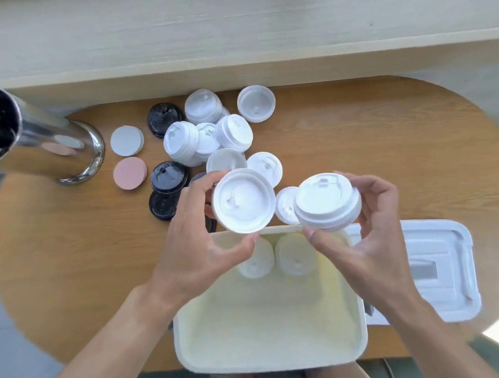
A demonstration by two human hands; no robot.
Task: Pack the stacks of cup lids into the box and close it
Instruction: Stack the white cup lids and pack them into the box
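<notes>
My left hand (199, 244) grips a stack of white cup lids (243, 201), turned with its hollow underside toward me, above the far rim of the open white box (268, 360). My right hand (375, 241) holds a second white lid stack (327, 203), top side up, just to the right of the first. Two white lid stacks (295, 255) lie inside the box at its far end. The box's white cover (440, 268) lies flat on the table to the right.
Several more white lid stacks (214, 129) sit loose on the wooden table (360, 142) beyond my hands. Black lid stacks (168, 178) and grey and pink round coasters (128, 140) lie to the left. A shiny steel cylinder (42, 140) stands at the far left.
</notes>
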